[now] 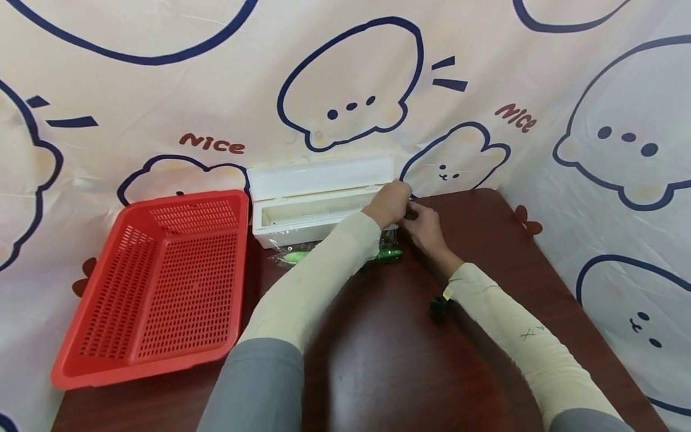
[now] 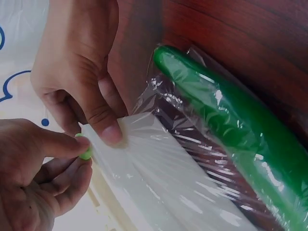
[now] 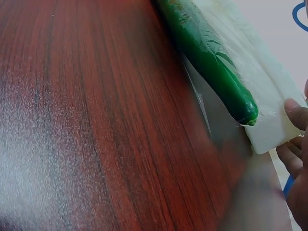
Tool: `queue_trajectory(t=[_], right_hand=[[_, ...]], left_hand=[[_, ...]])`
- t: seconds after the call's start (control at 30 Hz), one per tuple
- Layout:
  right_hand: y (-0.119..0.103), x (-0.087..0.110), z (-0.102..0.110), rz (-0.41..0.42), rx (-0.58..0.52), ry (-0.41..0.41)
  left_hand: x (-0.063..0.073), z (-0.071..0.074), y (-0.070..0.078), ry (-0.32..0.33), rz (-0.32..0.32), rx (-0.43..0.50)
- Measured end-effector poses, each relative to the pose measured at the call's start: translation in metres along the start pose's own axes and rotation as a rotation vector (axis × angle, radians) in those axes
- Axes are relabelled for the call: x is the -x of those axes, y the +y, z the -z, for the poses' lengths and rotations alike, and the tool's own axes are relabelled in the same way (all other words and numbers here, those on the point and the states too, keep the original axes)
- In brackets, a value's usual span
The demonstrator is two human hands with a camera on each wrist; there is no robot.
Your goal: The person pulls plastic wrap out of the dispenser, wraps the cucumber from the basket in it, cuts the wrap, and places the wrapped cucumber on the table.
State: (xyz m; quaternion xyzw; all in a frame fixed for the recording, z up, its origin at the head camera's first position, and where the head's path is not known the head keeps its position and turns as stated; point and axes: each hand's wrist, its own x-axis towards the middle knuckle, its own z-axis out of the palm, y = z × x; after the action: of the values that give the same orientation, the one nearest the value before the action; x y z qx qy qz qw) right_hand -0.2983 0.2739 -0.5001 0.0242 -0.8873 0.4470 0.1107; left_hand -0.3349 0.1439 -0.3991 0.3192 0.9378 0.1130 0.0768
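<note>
A white cling film box (image 1: 281,234) stands against the wall with its lid (image 1: 324,175) raised. Clear film (image 2: 156,166) stretches over its front side and around a green cucumber (image 2: 240,120) lying alongside. At the box's right end, my left hand (image 1: 391,203) pinches a small light green slider (image 2: 86,153) between thumb and fingers at the box edge. My right hand (image 1: 423,228) grips that end of the box, thumb on the film-covered side and fingers beneath. The cucumber's middle is hidden behind my left sleeve in the head view.
On the left sits a red slotted basket (image 1: 151,360). A small dark green object (image 1: 439,306) lies by my right forearm, its kind unclear. The brown wooden table (image 1: 388,360) meets a patterned cloth wall (image 1: 345,72) at the back and right.
</note>
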Motion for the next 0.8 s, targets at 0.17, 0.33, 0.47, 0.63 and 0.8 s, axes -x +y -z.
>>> queue_trajectory(t=[0.17,0.33,0.47,0.63,0.8], right_hand=[[-0.0011,-0.0012,0.0019,0.009,0.013,-0.014],[-0.0013,-0.0016,0.0022,0.006,0.017,-0.014],[-0.0027,-0.0021,0.0014,0.005,-0.007,-0.016],[-0.0021,-0.0017,0.0009,0.005,-0.01,-0.021],[0.0012,-0.0009,-0.0001,0.0,-0.014,-0.019]], left_hand=[[-0.0028,0.0034,-0.0011,-0.035,0.013,0.04],[-0.0058,0.0049,-0.0036,-0.06,0.019,0.057],[-0.0079,0.0063,-0.0062,-0.066,0.029,0.06],[-0.0092,0.007,-0.0069,-0.088,0.03,0.052],[-0.0089,0.0084,-0.0059,-0.113,0.007,0.037]])
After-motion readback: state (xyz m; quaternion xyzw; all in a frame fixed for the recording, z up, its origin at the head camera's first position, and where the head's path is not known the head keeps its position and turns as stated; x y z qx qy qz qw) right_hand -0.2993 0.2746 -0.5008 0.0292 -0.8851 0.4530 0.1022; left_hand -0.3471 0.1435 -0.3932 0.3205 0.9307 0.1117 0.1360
